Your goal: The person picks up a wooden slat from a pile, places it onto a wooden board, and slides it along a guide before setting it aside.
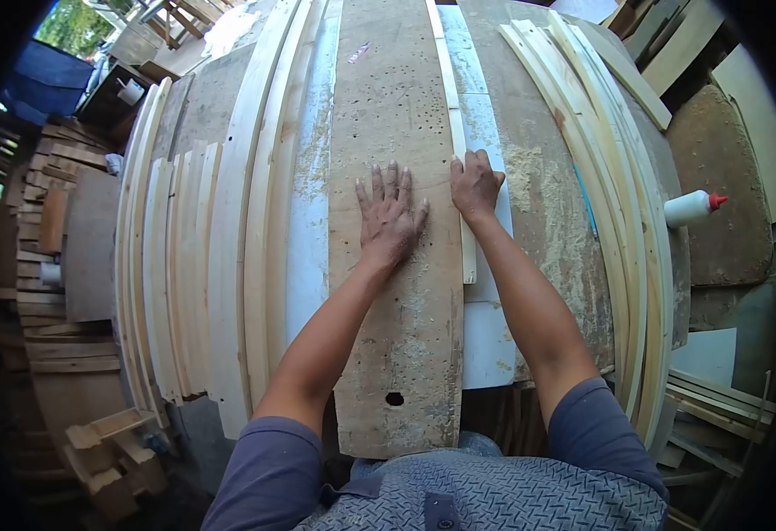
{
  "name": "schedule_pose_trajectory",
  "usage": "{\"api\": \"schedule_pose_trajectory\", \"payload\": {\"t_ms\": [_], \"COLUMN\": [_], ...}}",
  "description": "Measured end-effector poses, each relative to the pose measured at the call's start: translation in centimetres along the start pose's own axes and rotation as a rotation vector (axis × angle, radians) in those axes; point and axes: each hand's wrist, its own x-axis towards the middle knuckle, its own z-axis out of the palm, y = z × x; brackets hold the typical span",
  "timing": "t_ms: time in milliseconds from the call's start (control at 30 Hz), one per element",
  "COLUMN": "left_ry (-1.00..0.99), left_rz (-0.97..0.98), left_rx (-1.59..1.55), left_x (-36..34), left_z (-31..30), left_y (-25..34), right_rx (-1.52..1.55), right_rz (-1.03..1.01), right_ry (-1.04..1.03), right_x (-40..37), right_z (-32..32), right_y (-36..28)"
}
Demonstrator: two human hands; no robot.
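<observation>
A long, worn wooden board [397, 327] runs away from me, with many small holes and one larger dark hole near its front end. My left hand [389, 219] lies flat on this board, fingers spread, holding nothing. A narrow pale wooden strip [469, 257] lies along the board's right edge. My right hand [476, 186] is closed over that strip, fingers curled around it; their undersides are hidden. Under the board and strip, a white panel [488, 332] shows on both sides, dusted with sawdust.
Long pale planks [233, 265] lie side by side on the left. More long strips [574, 115] are bundled on the right, beside a white glue bottle [689, 209] with a red cap. Sawdust [538, 212] covers part of the table. Stacked wood offcuts [65, 345] stand at far left.
</observation>
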Motion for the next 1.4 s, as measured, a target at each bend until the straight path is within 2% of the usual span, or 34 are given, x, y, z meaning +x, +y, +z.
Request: {"api": "schedule_pose_trajectory", "payload": {"t_ms": [967,1400], "left_ry": [-0.036,-0.065], "left_rz": [-0.01,-0.022], "left_rx": [0.012,-0.058], "left_x": [0.6,0.9], "left_z": [-0.6,-1.0], "left_y": [0.0,-0.5], "right_rx": [-0.039,-0.086], "right_rz": [0.026,0.034], "right_ry": [-0.005,-0.043], "right_x": [15.0,25.7], "right_z": [4.5,7.8], "right_y": [-1.5,-2.2]}}
